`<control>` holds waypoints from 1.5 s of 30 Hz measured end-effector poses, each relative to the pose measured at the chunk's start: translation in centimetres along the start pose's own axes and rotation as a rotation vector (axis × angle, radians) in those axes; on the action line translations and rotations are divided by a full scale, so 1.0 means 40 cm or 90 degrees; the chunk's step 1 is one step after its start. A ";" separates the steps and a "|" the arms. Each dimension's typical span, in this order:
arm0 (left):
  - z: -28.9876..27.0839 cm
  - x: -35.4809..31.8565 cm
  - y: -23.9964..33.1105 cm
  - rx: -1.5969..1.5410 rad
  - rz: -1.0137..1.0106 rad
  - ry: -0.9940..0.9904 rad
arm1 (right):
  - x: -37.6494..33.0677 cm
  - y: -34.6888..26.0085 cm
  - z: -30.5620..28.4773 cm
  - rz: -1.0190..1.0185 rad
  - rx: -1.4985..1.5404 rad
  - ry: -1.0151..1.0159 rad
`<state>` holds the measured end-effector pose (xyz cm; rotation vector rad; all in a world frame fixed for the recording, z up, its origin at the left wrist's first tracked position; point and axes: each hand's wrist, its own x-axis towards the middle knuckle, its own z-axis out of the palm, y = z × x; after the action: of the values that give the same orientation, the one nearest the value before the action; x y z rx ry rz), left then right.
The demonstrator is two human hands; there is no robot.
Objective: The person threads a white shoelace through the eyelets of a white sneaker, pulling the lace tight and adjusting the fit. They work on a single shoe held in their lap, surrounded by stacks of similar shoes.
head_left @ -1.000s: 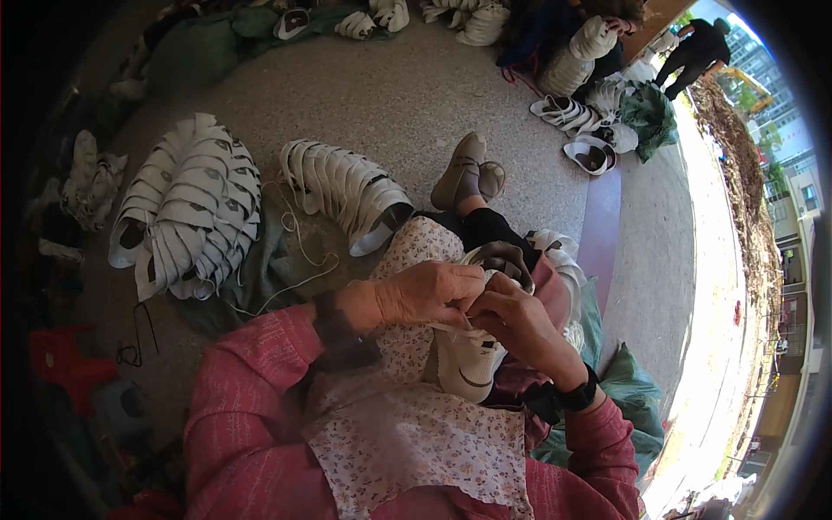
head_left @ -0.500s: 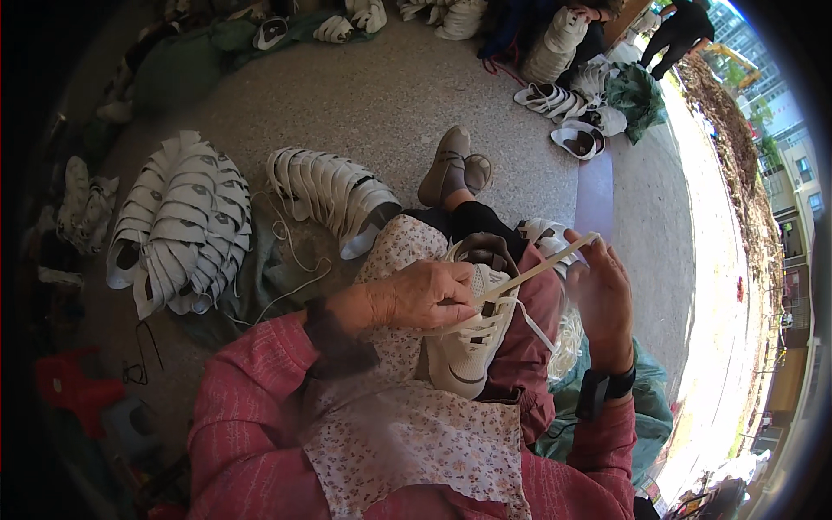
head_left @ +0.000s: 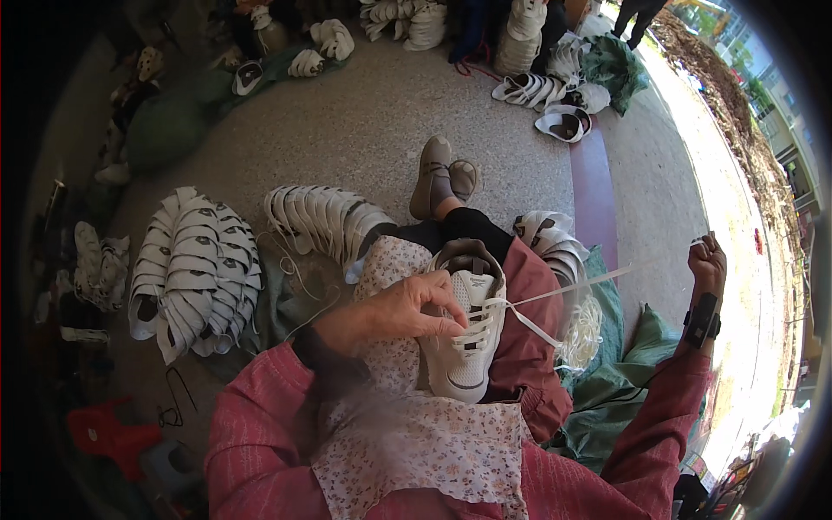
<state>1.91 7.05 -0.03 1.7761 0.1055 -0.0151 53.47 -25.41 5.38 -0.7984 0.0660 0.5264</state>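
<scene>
On my lap rests a white sneaker (head_left: 458, 373) with a brown lining, its toe toward me. Thumb and forefinger of my left hand (head_left: 399, 308) pinch at the lacing on the sneaker's left side; a bit of white lace shows under the thumb. Far out to the right is my raised right hand (head_left: 709, 264), its fingers closed, with a white bit at the fingertips. A flat white shoelace (head_left: 581, 286) stretches from the eyelets toward that hand and fades against the bright ground. Another loop of lace hangs over my right leg.
Nested rows of white shoe uppers (head_left: 195, 269) lie at the left, with another row (head_left: 325, 217) beside my legs. A bundle of white laces (head_left: 582, 334) lies on green sacking (head_left: 607, 416) at the right. A red plastic object (head_left: 108, 433) stands lower left. People sit farther off.
My right hand has swung outward to the right, drawing the lace away from the sneaker. My left hand stays by the lacing. The view has shifted slightly.
</scene>
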 end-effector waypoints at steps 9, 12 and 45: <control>-0.012 0.073 0.021 0.156 -0.020 0.237 | -0.185 0.366 0.036 -0.444 -1.073 -0.232; -0.030 0.106 0.003 0.233 -0.072 0.181 | -0.350 0.546 0.212 -0.160 -0.926 -0.340; 0.054 0.026 0.074 0.286 0.114 0.159 | -0.561 0.632 0.224 0.029 -0.873 -0.693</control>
<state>3.28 4.41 2.33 2.2241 0.1300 0.3374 20.75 -14.12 0.49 -1.7066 -1.4204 0.9908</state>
